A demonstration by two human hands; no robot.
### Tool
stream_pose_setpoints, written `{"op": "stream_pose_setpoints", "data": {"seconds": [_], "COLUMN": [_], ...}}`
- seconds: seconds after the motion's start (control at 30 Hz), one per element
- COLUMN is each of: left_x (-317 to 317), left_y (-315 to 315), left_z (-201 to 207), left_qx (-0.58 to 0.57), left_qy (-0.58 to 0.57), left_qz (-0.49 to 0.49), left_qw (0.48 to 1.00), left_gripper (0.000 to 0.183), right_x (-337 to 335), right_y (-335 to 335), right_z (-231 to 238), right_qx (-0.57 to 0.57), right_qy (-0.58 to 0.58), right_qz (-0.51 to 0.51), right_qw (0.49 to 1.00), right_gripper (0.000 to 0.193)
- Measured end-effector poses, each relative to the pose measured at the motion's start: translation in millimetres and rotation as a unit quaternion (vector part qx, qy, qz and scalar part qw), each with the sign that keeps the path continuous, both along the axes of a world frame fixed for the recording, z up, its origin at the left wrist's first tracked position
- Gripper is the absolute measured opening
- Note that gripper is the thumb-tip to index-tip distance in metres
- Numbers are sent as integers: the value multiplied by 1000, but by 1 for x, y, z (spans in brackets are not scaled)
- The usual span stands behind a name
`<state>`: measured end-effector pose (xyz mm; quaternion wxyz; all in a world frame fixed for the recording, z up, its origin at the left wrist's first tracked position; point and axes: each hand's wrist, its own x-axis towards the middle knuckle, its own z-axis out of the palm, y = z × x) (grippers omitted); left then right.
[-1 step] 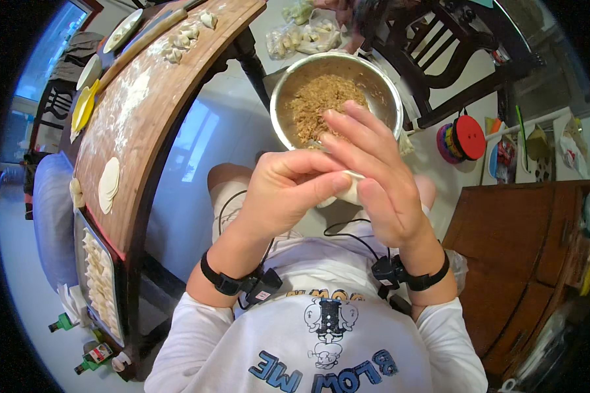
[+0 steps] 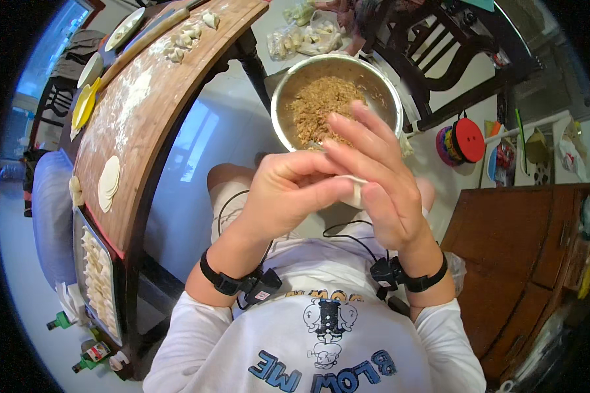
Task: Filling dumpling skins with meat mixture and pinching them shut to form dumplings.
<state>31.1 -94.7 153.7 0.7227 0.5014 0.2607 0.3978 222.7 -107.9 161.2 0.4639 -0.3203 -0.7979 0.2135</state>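
Note:
A small white dumpling (image 2: 357, 191) is pinched between my two hands above my lap. My left hand (image 2: 288, 190) is closed on one side of it, thumb and forefinger together on the dough. My right hand (image 2: 388, 187) presses the other side with its thumb, while its other fingers stretch forward over the bowl. Most of the dumpling is hidden by my fingers. Just beyond my hands stands a steel bowl (image 2: 278, 124) of brown minced filling (image 2: 321, 98).
At left, a floured wooden board (image 2: 160, 108) carries stacked dough wrappers (image 2: 109, 183), several dumplings (image 2: 183, 40) and a rolling pin (image 2: 137, 46). A tray of dumplings (image 2: 97, 278) is nearer. A dark chair (image 2: 449, 62) stands far right; a wooden cabinet (image 2: 505, 242) is at right.
My fingers have shifted slightly on the dumpling, and less of its dough shows between them. Nothing else visibly differs.

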Motion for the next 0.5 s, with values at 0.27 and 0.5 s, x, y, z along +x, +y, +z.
{"op": "stream_pose_setpoints", "data": {"seconds": [0.27, 0.5], "left_x": [17, 4], "left_y": [25, 16], "left_z": [5, 21], "left_qx": [486, 517], "left_qy": [67, 130], "left_qz": [19, 31], "left_qw": [871, 845], "left_gripper": [69, 37], "right_x": [-17, -25], "right_y": [-17, -20], "right_z": [5, 2], "right_qx": [-6, 3], "right_qy": [78, 78], "right_qz": [2, -43], "right_qw": [997, 996], "right_gripper": [54, 56]}}
